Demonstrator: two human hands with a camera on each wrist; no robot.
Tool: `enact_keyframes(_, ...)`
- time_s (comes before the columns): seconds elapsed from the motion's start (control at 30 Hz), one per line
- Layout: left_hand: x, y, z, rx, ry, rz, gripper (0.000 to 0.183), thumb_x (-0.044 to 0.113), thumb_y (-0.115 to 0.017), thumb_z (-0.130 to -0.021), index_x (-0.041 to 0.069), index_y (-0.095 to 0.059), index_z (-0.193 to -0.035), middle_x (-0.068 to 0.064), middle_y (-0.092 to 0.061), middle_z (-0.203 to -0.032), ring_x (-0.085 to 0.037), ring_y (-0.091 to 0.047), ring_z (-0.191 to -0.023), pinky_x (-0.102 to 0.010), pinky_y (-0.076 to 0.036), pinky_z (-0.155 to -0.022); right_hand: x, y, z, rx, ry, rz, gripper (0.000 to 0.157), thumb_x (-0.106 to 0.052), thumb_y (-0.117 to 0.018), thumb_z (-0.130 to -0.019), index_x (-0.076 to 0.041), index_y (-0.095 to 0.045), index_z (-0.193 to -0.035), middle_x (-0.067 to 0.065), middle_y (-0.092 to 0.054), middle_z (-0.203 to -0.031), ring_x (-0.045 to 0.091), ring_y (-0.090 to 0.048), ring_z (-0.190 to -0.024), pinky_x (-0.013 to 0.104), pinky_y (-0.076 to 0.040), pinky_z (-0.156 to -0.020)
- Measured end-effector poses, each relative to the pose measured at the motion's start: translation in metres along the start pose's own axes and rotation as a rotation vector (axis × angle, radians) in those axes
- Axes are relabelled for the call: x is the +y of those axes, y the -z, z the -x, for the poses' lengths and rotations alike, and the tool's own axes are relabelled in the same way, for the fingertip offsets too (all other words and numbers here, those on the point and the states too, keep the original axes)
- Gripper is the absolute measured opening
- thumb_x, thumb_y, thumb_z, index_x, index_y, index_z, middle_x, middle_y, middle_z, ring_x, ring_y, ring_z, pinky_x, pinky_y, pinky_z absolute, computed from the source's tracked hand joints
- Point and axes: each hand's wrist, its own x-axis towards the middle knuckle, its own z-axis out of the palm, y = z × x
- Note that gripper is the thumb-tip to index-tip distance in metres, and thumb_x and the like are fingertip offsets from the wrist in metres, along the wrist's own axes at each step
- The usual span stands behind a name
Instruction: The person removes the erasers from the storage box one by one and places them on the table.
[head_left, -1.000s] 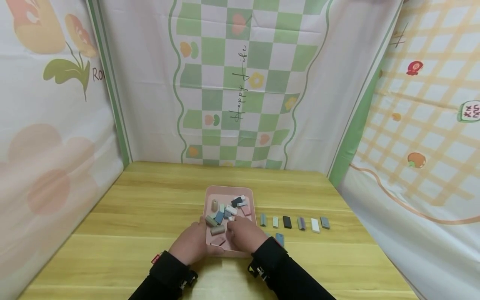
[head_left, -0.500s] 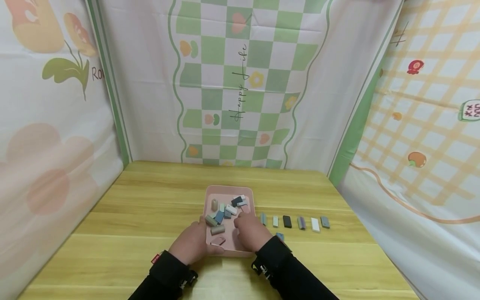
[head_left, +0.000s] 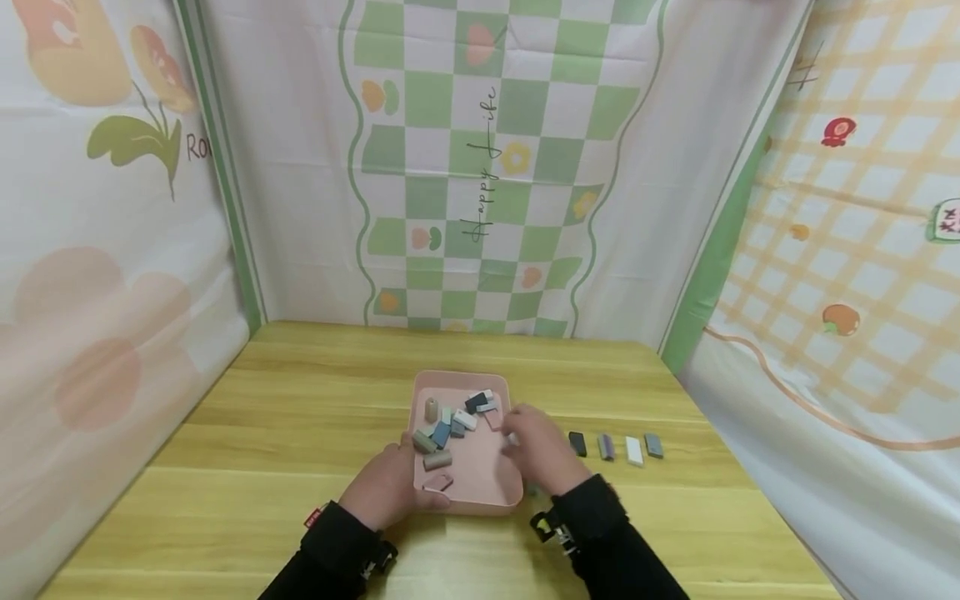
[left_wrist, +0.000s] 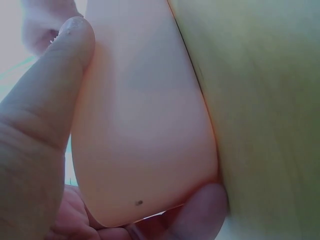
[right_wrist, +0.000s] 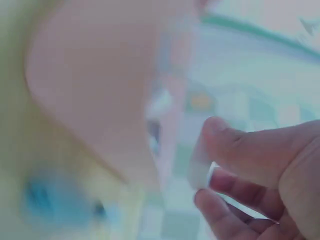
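Note:
My left hand [head_left: 381,483] grips the near left corner of a pink tray [head_left: 478,471], thumb along its side in the left wrist view. My right hand [head_left: 547,452] is over the tray's right edge and pinches a small white block [right_wrist: 201,162] between thumb and fingertips. Several small blocks lie in the tray, among them a beige cylinder [head_left: 431,409], a grey-beige cylinder [head_left: 437,460], a blue block [head_left: 441,435], a dark block [head_left: 476,402], a white block [head_left: 465,419] and a pink piece [head_left: 438,482].
Right of my right hand, a row on the wooden table [head_left: 300,400] shows a black block [head_left: 577,443], a grey-purple block [head_left: 606,447], a white block [head_left: 633,451] and a grey block [head_left: 654,446]. My right hand and sleeve hide other blocks. Patterned cloth [head_left: 480,250] hangs around the table.
My right hand has moved from inside the tray to the right, over its edge, carrying the small white block. My left hand keeps its grip on the tray corner.

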Motion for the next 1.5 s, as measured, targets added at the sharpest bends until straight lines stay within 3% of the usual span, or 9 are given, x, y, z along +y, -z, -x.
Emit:
enact_keyframes(0.2,0.002,0.001,0.000,0.002,0.010,0.029,0.132,0.055,-0.097,-0.070,-0.017,-0.032,-0.158,-0.033,-0.060,-0.143,-0.035,-0.065,-0.121,-0.054,-0.055,-0.103,0.041,0.039,0.028,0.000,-0.158,0.041,0.010,-0.004,-0.081,-0.092,-0.011,-0.074,-0.094,0.007,-0.068,-0.111,0.025,-0.067,-0.100,0.045,-0.057,-0.088)
enact_keyframes(0.43,0.001,0.002,0.003,0.002,-0.011,0.005,0.132,0.057,-0.096,-0.070,-0.019,-0.031,-0.157,-0.037,-0.059,-0.143,-0.043,-0.063,-0.129,-0.056,-0.054,-0.105,0.068,0.034,0.056,-0.153,-0.206,0.025,0.027,0.004,-0.080,-0.088,-0.015,-0.063,-0.079,0.000,-0.058,-0.095,0.018,-0.050,-0.084,0.040,-0.045,-0.077)
enact_keyframes(0.6,0.002,0.001,0.003,0.000,-0.007,-0.001,0.131,0.058,-0.095,-0.071,-0.018,-0.032,-0.157,-0.036,-0.059,-0.143,-0.043,-0.063,-0.129,-0.055,-0.054,-0.105,0.073,0.027,0.061,-0.168,-0.240,-0.006,0.034,0.010,-0.083,-0.081,-0.014,-0.059,-0.074,-0.001,-0.057,-0.091,0.016,-0.051,-0.082,0.051,-0.052,-0.098)
enact_keyframes(0.77,0.001,0.000,0.002,-0.004,-0.005,0.001,0.131,0.058,-0.095,-0.071,-0.018,-0.032,-0.157,-0.036,-0.059,-0.142,-0.043,-0.063,-0.129,-0.055,-0.054,-0.105,0.076,0.025,0.059,-0.169,-0.216,-0.026,0.037,0.010,-0.084,-0.078,-0.012,-0.056,-0.069,-0.001,-0.053,-0.084,0.016,-0.048,-0.077,0.064,-0.035,-0.122)
enact_keyframes(0.97,0.001,0.001,0.003,0.002,-0.008,-0.007,0.132,0.058,-0.095,-0.070,-0.019,-0.032,-0.157,-0.036,-0.060,-0.141,-0.043,-0.064,-0.127,-0.055,-0.055,-0.103,0.078,0.024,0.058,-0.181,-0.206,-0.017,0.036,0.010,-0.083,-0.079,-0.012,-0.056,-0.068,-0.001,-0.052,-0.082,0.017,-0.046,-0.076,0.065,-0.025,-0.127)
enact_keyframes(1.07,0.002,0.002,0.003,0.008,-0.017,-0.016,0.132,0.058,-0.096,-0.070,-0.019,-0.033,-0.156,-0.036,-0.061,-0.138,-0.042,-0.066,-0.124,-0.054,-0.056,-0.102,0.075,0.026,0.058,-0.202,-0.238,-0.029,0.033,0.009,-0.082,-0.081,-0.010,-0.057,-0.070,0.000,-0.054,-0.084,0.019,-0.047,-0.077,0.053,-0.049,-0.108)
enact_keyframes(1.2,0.001,0.001,0.002,0.012,-0.025,-0.013,0.131,0.058,-0.096,-0.069,-0.020,-0.034,-0.155,-0.035,-0.063,-0.136,-0.041,-0.067,-0.122,-0.054,-0.056,-0.101,0.070,0.030,0.057,-0.222,-0.250,-0.021,0.032,0.002,-0.080,-0.088,-0.011,-0.057,-0.070,0.000,-0.053,-0.081,0.019,-0.045,-0.072,0.043,-0.043,-0.083)
enact_keyframes(1.37,0.002,0.001,0.003,0.007,-0.026,-0.010,0.131,0.058,-0.096,-0.070,-0.020,-0.033,-0.156,-0.036,-0.062,-0.138,-0.041,-0.066,-0.124,-0.054,-0.056,-0.101,0.058,0.034,0.051,-0.204,-0.280,0.033,0.028,-0.006,-0.066,-0.100,-0.013,-0.064,-0.074,-0.001,-0.054,-0.073,0.015,-0.043,-0.064,0.035,-0.041,-0.069)
enact_keyframes(1.5,0.002,0.001,0.003,0.004,-0.017,-0.006,0.131,0.058,-0.096,-0.070,-0.019,-0.033,-0.156,-0.036,-0.061,-0.139,-0.042,-0.065,-0.126,-0.055,-0.055,-0.103,0.032,0.034,0.039,-0.112,-0.228,-0.002,0.013,-0.010,-0.065,-0.102,-0.012,-0.078,-0.098,0.003,-0.074,-0.101,0.023,-0.068,-0.089,0.044,-0.056,-0.080)
